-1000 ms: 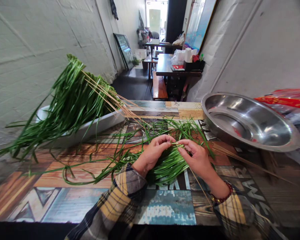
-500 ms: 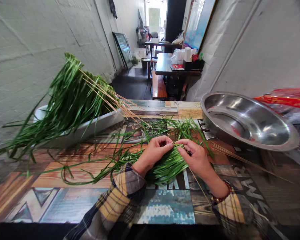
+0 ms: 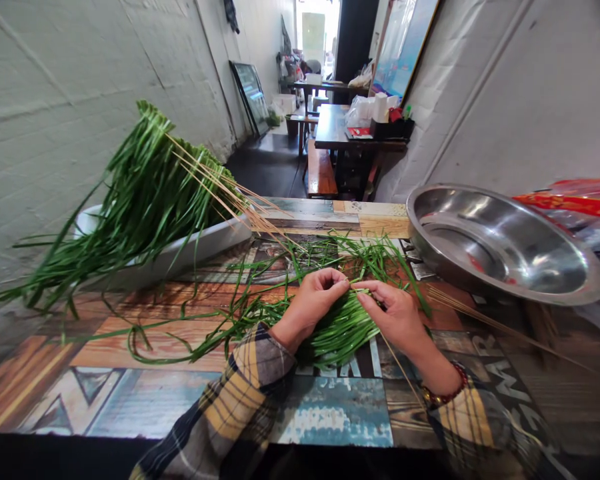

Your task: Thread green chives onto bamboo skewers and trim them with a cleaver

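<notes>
My left hand and my right hand meet at the middle of the table, both pinched over a bunch of green chive leaves. The left fingers grip the leaf ends. In my right hand there is a thin bamboo skewer that runs back past the wrist, its tip at the leaves. More loose chives lie scattered just beyond my hands.
A white tray at the left holds a tall pile of skewered chives. A large steel basin sits at the right, with loose skewers in front of it and plastic bags behind. Beyond are benches and tables.
Both hands stay together at the same spot over the chive bunch, with only small finger movements; the view has shifted slightly.
</notes>
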A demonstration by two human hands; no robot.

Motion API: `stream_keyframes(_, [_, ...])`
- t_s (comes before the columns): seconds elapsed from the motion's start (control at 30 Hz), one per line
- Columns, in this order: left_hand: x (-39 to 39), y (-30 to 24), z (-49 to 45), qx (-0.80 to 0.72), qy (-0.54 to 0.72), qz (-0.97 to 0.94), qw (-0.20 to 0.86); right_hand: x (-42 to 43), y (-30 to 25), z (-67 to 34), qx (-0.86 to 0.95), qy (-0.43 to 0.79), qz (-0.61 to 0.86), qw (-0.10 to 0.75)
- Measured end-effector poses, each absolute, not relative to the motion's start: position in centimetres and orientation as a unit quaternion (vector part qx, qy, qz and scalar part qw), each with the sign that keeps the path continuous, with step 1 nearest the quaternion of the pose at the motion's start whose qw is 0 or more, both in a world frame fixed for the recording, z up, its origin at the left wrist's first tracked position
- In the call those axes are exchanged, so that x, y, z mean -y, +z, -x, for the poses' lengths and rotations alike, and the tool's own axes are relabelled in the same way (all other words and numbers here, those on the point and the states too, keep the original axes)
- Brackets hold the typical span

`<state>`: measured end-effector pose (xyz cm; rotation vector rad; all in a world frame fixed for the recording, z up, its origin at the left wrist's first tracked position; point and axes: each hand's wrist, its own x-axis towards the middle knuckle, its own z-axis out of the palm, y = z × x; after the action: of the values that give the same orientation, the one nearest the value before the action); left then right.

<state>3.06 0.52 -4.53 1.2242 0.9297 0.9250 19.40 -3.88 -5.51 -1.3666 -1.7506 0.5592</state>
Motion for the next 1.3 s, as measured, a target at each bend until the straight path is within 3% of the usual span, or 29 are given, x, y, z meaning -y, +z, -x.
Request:
stream_keyframes(0.63, [-0.58,-4.27,-2.86,-0.379,0.43,-0.523,0.631,3.91,-5.56,-19.38,0.7,0.221,0.518,0.439])
stream_keyframes(1.1, [-0.71,-4.03,-2.7,-0.414,0.414,-0.652,0.481,4.0,-5.39,-19.25,0.692,0.225,0.541,0.421])
stream_keyframes(1.3, [-0.77,-4.11,-2.67,-0.416,0.4,-0.642,0.504,3.98,-5.25,-19.27,0.683,0.238,0.55,0.418])
